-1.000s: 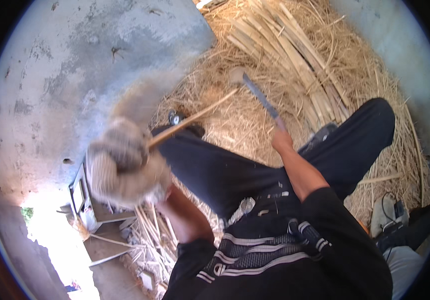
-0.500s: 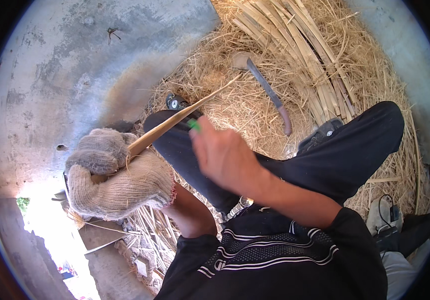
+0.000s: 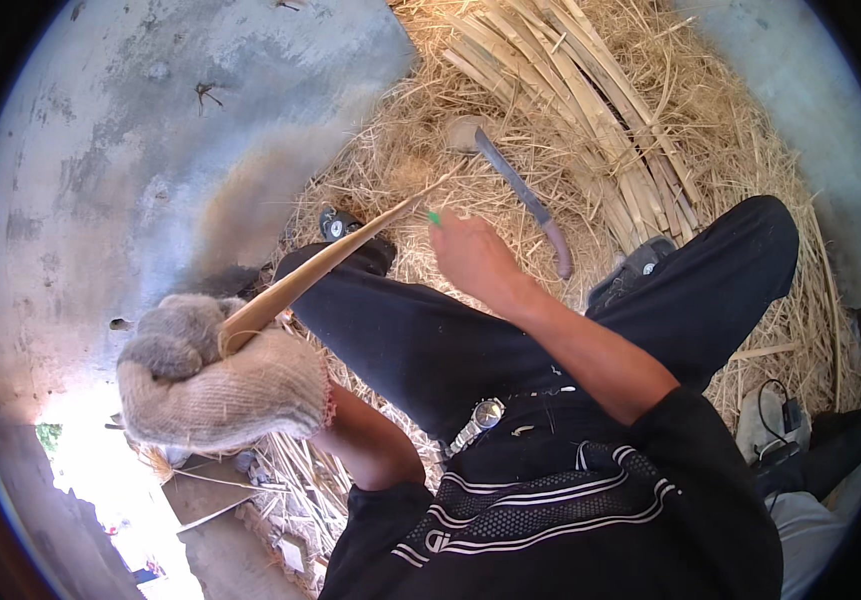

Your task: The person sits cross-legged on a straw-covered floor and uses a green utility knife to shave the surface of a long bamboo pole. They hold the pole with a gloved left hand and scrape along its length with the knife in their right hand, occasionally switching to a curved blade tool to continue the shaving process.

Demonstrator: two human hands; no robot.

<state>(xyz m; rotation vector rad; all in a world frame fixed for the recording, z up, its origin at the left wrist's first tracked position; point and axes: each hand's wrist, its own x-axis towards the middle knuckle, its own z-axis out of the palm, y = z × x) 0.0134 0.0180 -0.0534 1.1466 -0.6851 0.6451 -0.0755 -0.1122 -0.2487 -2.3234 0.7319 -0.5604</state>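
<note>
My left hand [image 3: 215, 390], in a thick grey knitted glove, is closed around the broad near end of a pale bamboo-like strip [image 3: 325, 258]. The strip slants up and to the right over my left leg and tapers to a thin tip above the shavings. My bare right hand [image 3: 482, 262] is a closed fist just right of the strip's far part. From its front pokes a small bright green piece [image 3: 433, 217]; the rest of that object is hidden in the fingers, so its kind does not show.
Beyond my right hand, a machete [image 3: 520, 185] with a brown handle lies on pale shavings [image 3: 430, 255] beside a roundish stone-like lump [image 3: 464, 133]. A bundle of long split strips [image 3: 600, 110] fills the far right. Concrete wall [image 3: 150, 180] rises at left. A wristwatch [image 3: 480, 420] rests at my lap.
My right hand has moved forward and to the right, toward the strip's thin tip, with the green piece still in it. My left hand keeps its hold. The whole view has shifted slightly.
</note>
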